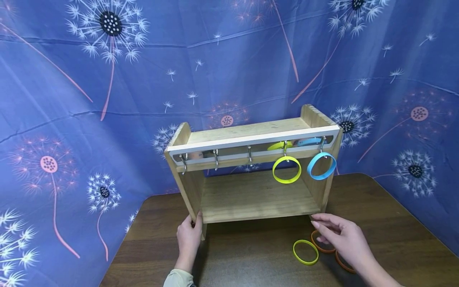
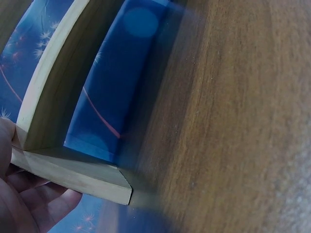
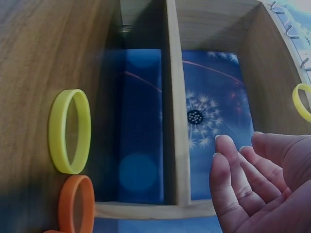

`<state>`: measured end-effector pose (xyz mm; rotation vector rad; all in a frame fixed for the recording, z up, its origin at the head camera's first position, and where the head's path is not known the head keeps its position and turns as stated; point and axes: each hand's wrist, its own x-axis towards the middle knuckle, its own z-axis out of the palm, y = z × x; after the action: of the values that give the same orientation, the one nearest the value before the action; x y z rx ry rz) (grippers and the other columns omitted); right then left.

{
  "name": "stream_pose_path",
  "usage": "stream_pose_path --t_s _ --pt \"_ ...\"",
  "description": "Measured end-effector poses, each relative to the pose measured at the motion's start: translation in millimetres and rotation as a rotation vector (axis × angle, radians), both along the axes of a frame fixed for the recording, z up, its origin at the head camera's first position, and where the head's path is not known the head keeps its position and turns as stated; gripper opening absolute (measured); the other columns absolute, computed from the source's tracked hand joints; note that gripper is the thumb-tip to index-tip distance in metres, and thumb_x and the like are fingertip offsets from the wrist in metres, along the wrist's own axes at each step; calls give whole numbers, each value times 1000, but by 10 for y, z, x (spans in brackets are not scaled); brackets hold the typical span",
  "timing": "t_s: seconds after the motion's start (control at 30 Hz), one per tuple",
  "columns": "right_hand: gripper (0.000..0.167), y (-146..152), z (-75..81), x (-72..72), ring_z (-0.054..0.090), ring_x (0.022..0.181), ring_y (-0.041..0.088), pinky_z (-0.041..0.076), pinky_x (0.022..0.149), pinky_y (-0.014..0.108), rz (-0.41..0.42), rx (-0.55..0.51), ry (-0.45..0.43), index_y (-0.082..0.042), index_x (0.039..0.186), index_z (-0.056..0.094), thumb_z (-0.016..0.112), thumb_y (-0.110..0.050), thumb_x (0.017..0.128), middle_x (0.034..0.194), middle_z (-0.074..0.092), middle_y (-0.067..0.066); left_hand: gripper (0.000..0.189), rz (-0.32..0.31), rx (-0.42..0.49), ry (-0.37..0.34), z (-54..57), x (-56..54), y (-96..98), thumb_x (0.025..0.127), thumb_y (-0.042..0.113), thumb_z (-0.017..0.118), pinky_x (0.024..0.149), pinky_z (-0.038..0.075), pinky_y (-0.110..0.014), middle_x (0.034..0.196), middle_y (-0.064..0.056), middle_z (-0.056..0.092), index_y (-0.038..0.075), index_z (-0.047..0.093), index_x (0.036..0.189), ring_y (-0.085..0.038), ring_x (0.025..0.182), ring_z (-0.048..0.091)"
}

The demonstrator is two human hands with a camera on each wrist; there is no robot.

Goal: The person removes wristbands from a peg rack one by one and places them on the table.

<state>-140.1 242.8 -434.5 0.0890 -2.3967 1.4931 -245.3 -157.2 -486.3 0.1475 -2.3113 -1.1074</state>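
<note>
A small wooden shelf [image 1: 258, 195] stands on the table with a row of metal hooks along its front rail. From the two hooks at the right hang a yellow wristband [image 1: 287, 181] and a blue wristband [image 1: 322, 176]. My left hand [image 1: 190, 235] grips the shelf's lower left side panel [image 2: 87, 182], thumb in front and fingers behind. By the lower right corner, my right hand [image 1: 346, 237] holds nothing, its fingers loosely bent in the right wrist view. Below it lie a yellow wristband [image 3: 56, 131] and two orange wristbands [image 3: 65, 204], partly covered by the hand in the head view.
The brown wooden table [image 1: 247, 263] has its far edge against a blue curtain [image 1: 229, 59] with dandelion prints. Three hooks [image 1: 216, 159] on the left and middle of the rail carry no band. A mirror-like strip [image 1: 229, 151] runs behind the hooks.
</note>
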Motion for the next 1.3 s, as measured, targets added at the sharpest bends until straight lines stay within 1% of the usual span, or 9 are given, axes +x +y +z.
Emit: stream_pose_path --t_s 0.1,0.27,0.57,0.7,0.97,1.17,1.3 --pt "26 -15 34 -8 70 66 17 55 59 29 11 -10 37 -1 115 67 68 -14 92 89 73 -1 33 1 1 -2 -5 -3 -1 93 31 65 50 35 -35 53 4 47 15 57 65 -18 51 43" --pt "26 -43 99 -32 69 64 15 54 58 28 28 -19 93 0 115 67 69 -9 91 90 73 -3 34 2 5 -3 -12 -7 2 93 32 65 50 35 -34 52 4 47 15 57 65 -17 50 44" --pt "29 -85 226 -66 69 66 14 55 60 28 33 -12 106 -1 118 66 69 -11 91 93 73 -1 31 3 10 -12 -13 -8 4 93 33 65 51 37 -35 54 3 49 15 59 67 -17 52 46" --pt "28 -104 280 -74 68 64 17 55 59 29 38 -13 115 -3 118 66 69 -12 91 93 73 0 33 2 14 -16 -19 -8 -3 93 33 65 50 37 -34 53 4 47 15 57 66 -17 51 45" --pt "26 -135 372 -93 67 64 17 55 59 30 42 -1 156 -6 116 67 69 -10 91 91 73 -1 37 9 13 -15 -16 1 6 93 35 64 50 34 -34 52 6 43 16 53 63 -17 51 43" --pt "28 -161 443 -107 68 65 18 55 59 29 51 -25 175 -3 118 66 68 -9 91 93 73 -4 35 17 11 -3 -16 8 17 92 34 65 50 35 -34 52 6 45 17 54 63 -16 51 43" --pt "29 -176 488 -119 69 66 19 55 61 28 62 -42 191 0 120 65 67 -7 92 96 72 -8 35 14 17 -18 -15 0 16 93 34 65 50 35 -34 53 5 46 18 54 64 -17 51 44"
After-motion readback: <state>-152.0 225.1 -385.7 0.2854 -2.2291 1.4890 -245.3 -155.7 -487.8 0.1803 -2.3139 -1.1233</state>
